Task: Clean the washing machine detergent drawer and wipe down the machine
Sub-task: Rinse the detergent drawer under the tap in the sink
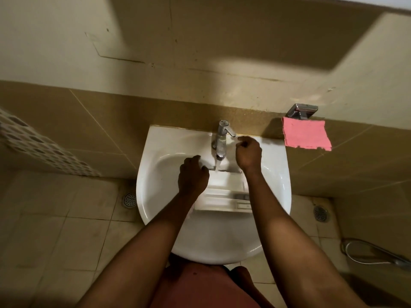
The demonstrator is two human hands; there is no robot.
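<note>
Lying in the white sink under the running tap, detergent drawer, left hand grip curled on its far left corner, right hand grip clenched beside tap lever, contact unclear, drawer's front markings too blurred to read, pink cloth on wall at right

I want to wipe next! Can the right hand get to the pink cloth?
Probably yes. The right hand is by the tap, and the pink cloth hangs close to its right, nothing between.

Under running tap, left hand grips drawer; right hand seemingly by lever
</note>
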